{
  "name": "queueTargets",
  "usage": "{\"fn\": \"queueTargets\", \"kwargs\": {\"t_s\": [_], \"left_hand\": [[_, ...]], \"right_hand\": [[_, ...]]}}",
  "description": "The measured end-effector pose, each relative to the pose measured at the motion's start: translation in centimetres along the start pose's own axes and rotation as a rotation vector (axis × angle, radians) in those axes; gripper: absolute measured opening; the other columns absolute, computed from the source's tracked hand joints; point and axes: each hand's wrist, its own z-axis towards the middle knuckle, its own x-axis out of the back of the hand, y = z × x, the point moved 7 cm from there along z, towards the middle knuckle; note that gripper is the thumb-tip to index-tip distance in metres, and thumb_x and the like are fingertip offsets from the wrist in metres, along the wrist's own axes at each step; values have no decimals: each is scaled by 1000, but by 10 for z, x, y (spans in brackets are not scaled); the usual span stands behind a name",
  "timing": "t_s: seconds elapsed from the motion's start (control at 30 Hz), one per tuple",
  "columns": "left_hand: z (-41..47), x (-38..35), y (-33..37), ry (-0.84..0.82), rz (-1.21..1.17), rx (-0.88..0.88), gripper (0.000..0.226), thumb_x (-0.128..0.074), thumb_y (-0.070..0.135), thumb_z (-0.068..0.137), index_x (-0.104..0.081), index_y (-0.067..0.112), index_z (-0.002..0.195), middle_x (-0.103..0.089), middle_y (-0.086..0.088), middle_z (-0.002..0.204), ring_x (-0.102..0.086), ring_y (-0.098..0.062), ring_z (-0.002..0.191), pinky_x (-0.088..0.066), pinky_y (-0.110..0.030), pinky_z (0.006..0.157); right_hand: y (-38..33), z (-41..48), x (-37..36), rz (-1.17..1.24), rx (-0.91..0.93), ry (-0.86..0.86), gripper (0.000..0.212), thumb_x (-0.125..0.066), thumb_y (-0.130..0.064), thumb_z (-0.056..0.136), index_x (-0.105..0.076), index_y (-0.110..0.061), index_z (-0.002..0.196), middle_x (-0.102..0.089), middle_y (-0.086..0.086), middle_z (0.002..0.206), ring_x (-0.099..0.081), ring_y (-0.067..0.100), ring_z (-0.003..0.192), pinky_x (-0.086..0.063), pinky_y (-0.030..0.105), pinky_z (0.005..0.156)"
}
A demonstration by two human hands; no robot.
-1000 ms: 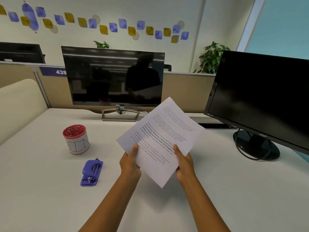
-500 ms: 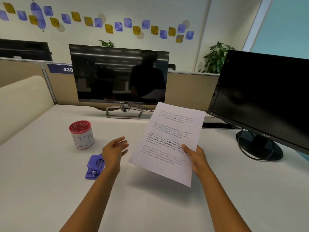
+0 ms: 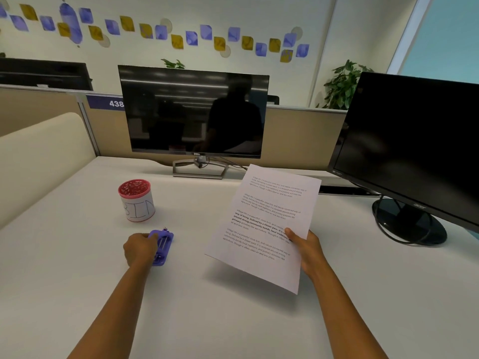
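A printed sheet of paper (image 3: pixel 267 224) hangs tilted above the white desk, right of centre. My right hand (image 3: pixel 305 248) pinches its lower right edge, thumb on the printed side. A small purple hole punch (image 3: pixel 162 246) lies on the desk to the left. My left hand (image 3: pixel 140 248) lies over the punch's left side with fingers curled round it. The left half of the punch is hidden under that hand.
A red-rimmed white cup marked "BIN" (image 3: pixel 136 200) stands just behind the punch. A Dell monitor (image 3: pixel 193 115) stands at the back, a second black monitor (image 3: pixel 414 149) with a round foot (image 3: pixel 409 222) at the right. A cream partition (image 3: pixel 39 156) borders the desk's (image 3: pixel 207 320) left side.
My left hand let go of the paper, moved left and down, and closed on the purple punch. The right hand now holds the sheet alone, shifted slightly right.
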Motion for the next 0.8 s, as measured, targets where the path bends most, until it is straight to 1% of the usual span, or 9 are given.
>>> {"fn": "queueTargets", "kwargs": {"t_s": [0.03, 0.1, 0.33, 0.43, 0.5, 0.6, 0.63, 0.73, 0.8], "left_hand": [[1, 0, -1, -15, -11, 9, 36, -58, 20, 89, -64, -4, 115, -65, -26, 111, -61, -40, 100, -43, -36, 72], [2, 0, -2, -34, -25, 20, 36, -59, 23, 88, -65, -5, 111, -67, -26, 108, -61, -40, 99, -42, -36, 71], [7, -3, -2, -87, -111, 42, 39, -62, 24, 87, -61, -1, 117, -64, -24, 116, -59, -38, 105, -47, -40, 86], [9, -8, 0, -183, -228, 109, 43, -64, 20, 86, -56, -2, 122, -60, -24, 122, -56, -38, 108, -46, -43, 90], [5, -17, 1, -315, -410, 209, 45, -63, 17, 86, -51, -1, 125, -58, -21, 122, -55, -33, 102, -46, -40, 86], [-6, -28, 11, -492, -566, 285, 33, -62, 17, 87, -52, 7, 117, -61, -14, 94, -58, -26, 79, -49, -37, 70], [-9, -31, 15, -536, -596, 297, 29, -62, 18, 87, -53, 8, 113, -60, -13, 87, -58, -25, 74, -49, -37, 68], [-15, -39, 27, -641, -695, 311, 25, -64, 18, 85, -54, 8, 107, -60, -13, 86, -58, -24, 75, -50, -39, 72], [-18, -43, 34, -689, -707, 297, 27, -64, 17, 85, -55, 8, 108, -61, -13, 86, -58, -24, 75, -51, -38, 66]], "right_hand": [[0, 0, 0, 2, 1, -3, 41, -64, -7, 87, -56, -1, 127, -63, 19, 124, -62, 36, 110, -48, 51, 97], [1, 0, 1, 2, 1, -10, 42, -64, -7, 87, -56, -1, 127, -63, 18, 124, -62, 36, 110, -49, 50, 97], [2, -1, 4, 14, -10, -23, 42, -64, -6, 87, -55, 0, 127, -63, 19, 124, -61, 37, 110, -49, 50, 96], [0, -3, 4, 2, -9, -50, 41, -64, -8, 86, -56, -3, 126, -64, 17, 122, -64, 35, 107, -52, 47, 92], [-1, -4, 4, -12, -3, -74, 38, -65, -9, 86, -59, -5, 123, -66, 16, 120, -66, 32, 104, -55, 44, 86], [-3, -7, -1, -30, 13, -126, 36, -66, -11, 86, -61, -9, 121, -69, 11, 116, -69, 27, 100, -59, 37, 77], [-4, -9, -3, -34, 19, -146, 35, -66, -11, 86, -61, -10, 121, -70, 10, 115, -70, 26, 98, -60, 34, 74], [-10, -11, -8, -44, 36, -177, 29, -66, -12, 85, -64, -16, 114, -72, 6, 112, -72, 21, 95, -61, 29, 71], [-15, -12, -8, -47, 51, -183, 29, -67, -12, 85, -63, -16, 113, -72, 6, 112, -72, 22, 96, -61, 30, 74]]}}
